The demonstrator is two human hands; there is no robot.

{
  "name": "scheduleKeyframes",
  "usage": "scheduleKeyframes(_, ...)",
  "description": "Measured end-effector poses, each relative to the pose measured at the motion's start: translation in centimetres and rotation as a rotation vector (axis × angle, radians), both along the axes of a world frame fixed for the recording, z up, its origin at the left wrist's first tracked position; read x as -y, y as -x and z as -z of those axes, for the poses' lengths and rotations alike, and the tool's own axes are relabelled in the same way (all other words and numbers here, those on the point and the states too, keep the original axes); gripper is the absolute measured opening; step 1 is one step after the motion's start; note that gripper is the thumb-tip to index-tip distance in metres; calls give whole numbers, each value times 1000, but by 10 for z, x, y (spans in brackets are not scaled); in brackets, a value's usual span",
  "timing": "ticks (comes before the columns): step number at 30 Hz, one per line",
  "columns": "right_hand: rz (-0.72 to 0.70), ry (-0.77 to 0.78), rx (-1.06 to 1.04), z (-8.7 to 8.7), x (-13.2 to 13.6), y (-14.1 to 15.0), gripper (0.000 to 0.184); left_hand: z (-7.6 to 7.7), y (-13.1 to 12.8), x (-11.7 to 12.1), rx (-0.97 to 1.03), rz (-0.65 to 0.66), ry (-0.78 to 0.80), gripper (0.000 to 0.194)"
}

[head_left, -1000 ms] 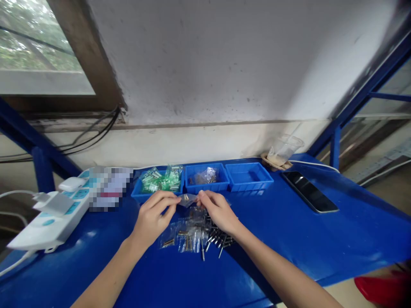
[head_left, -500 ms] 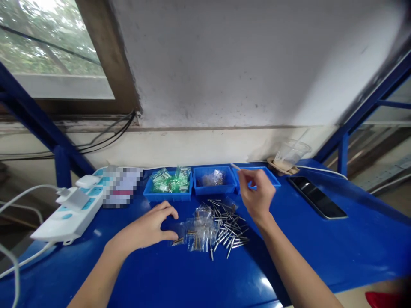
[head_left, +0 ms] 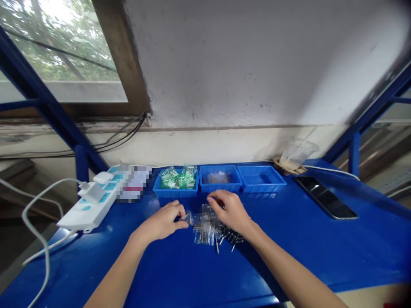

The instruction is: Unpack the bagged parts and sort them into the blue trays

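The left hand (head_left: 162,222), just left of the lower centre of the frame, pinches a small clear bag (head_left: 189,218) that pokes out to the right of its fingertips. Just right of that, more clear bags (head_left: 204,233) lie heaped on the blue table (head_left: 192,278), against a pile of metal pins (head_left: 231,238) partly hidden below the right hand (head_left: 231,210), whose fingers are curled, though I can't tell whether they grip anything. Beyond both hands, mid-frame, three blue trays (head_left: 263,188) stand in a row.

Right grip (head_left: 230,210) hides part of pin pile (head_left: 230,236); pale item (head_left: 133,185) pixelated; window (head_left: 80,47) cut off left.
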State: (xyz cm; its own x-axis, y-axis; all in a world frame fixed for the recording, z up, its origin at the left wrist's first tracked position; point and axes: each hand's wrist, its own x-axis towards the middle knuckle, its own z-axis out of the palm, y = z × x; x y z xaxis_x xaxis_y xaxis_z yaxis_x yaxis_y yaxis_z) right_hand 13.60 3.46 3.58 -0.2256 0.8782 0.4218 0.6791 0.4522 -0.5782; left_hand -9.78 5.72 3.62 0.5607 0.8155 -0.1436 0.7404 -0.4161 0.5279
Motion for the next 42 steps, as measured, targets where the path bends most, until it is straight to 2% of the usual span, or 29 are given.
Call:
scheduleKeyframes(4, -36, 72, 24, 2, 4, 10, 22, -1, -13, 2, 152, -43, -15, 11)
scheduleKeyframes(6, -17, 116, -22, 1, 5, 11, 32, -2, -21, 4, 274, -72, -116, 9)
scheduleKeyframes(7, -8, 158, -65, 0, 4, 10, 38, -1, -25, 6, 330, -84, -184, 15)
scheduleKeyframes(9, -16, 302, -207, -1, 4, 10, 47, -1, -32, 10, 422, -114, -318, 26)
scheduleKeyframes(11, -80, 496, -413, -1, 3, 10, 49, 0, -37, 14, 473, -99, -445, 22)
scheduleKeyframes(13, -166, 638, -640, -2, 3, 12, 43, 1, -39, 16, 484, -30, -554, 14)
scheduleKeyframes(15, -221, 678, -807, -3, 3, 14, 31, 1, -40, 17, 478, 35, -628, 21)
scheduleKeyframes(17, -201, 624, -825, -3, 3, 15, 22, 0, -39, 16, 468, 48, -664, 25)
scheduleKeyframes(20, -102, 486, -711, 3, -1, 15, 18, -1, -39, 15, 439, 42, -665, 24)
scheduleKeyframes(23, -35, 365, -648, 9, -5, 13, 18, -3, -39, 14, 415, -13, -575, 17)
scheduleKeyframes(25, -7, 291, -611, 10, -4, 11, 17, -3, -40, 14, 433, -75, -408, 17)
scheduleKeyframes(27, -9, 198, -533, 8, -2, 10, 15, -2, -40, 13, 500, -151, -196, 28)
scheduleKeyframes(30, -77, -12, -266, 6, 4, 10, 14, 2, -41, 10, 674, -304, 82, 48)
scheduleKeyframes(33, -160, -164, -18, 6, 7, 14, 19, 6, -40, 8, 792, -382, 264, 52)
scheduleKeyframes(38, -182, -272, 179, 7, 10, 20, 22, 7, -35, 6, 821, -341, 300, 35)
scheduleKeyframes(42, -161, -324, 289, 7, 11, 20, 19, 8, -32, 4, 782, -392, 288, 43)
